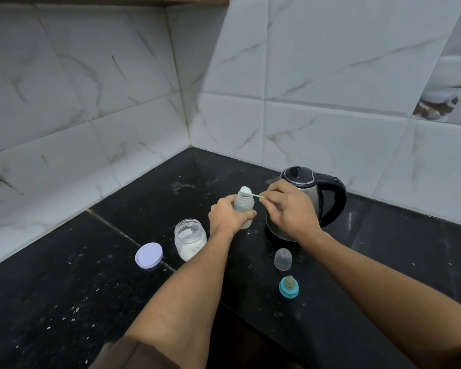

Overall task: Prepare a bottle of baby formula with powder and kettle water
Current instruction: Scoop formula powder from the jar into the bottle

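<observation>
A clear baby bottle (pixel 244 202) stands upright on the black counter (pixel 91 275), its mouth uncovered. My left hand (pixel 228 217) is wrapped around its body. My right hand (pixel 288 209) pinches the handle of a small scoop (pixel 246 191) heaped with white powder, held right over the bottle's mouth. An open clear jar of powder (pixel 190 239) stands to the left of the bottle. A steel kettle (pixel 308 201) with a black lid and handle stands behind my right hand, partly hidden by it.
A pale lilac jar lid (pixel 149 255) lies left of the jar. Near the front edge sit a clear bottle cap (pixel 283 259) and a teal ring with a teat (pixel 288 287). Tiled walls meet in a corner behind. White specks dot the counter.
</observation>
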